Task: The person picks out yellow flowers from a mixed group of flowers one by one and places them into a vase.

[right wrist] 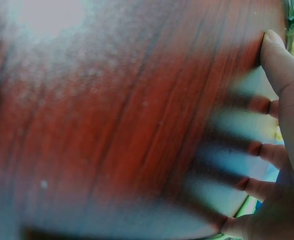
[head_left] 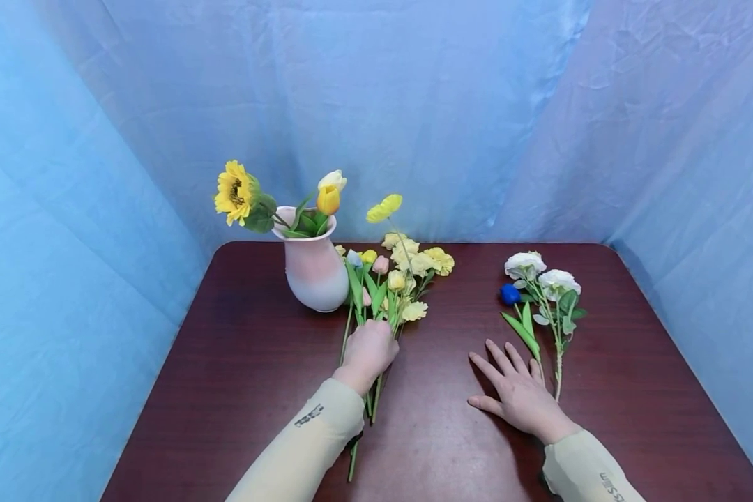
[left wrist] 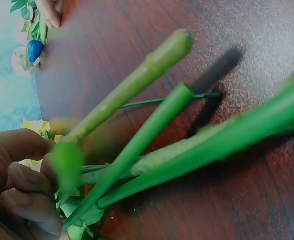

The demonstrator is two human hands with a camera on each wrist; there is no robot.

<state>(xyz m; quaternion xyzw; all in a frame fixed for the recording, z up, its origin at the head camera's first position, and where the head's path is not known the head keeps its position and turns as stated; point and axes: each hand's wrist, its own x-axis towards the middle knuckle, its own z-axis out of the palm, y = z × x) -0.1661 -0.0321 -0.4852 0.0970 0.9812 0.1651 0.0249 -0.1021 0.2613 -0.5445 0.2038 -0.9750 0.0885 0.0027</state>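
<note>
My left hand (head_left: 370,351) grips a bunch of artificial flowers by the stems in the head view. Pink, yellow and pale blue tulips (head_left: 381,265) and ruffled yellow flowers (head_left: 439,261) fan out above the fist. In the left wrist view, several cut green stems (left wrist: 137,145) stick out past the curled fingers (left wrist: 29,192), over the tabletop. My right hand (head_left: 521,394) has its fingers spread, with the fingertips right at the tabletop in the right wrist view. Beside its fingers lie a blue tulip (head_left: 510,294) and a stem of white flowers (head_left: 558,284).
A pink and white vase (head_left: 314,268) stands at the back left, just beside the bunch. It holds a sunflower (head_left: 233,193), a yellow tulip (head_left: 328,200) and a white tulip. Light blue curtains (head_left: 401,111) border the dark red table (head_left: 226,404) at the back and sides.
</note>
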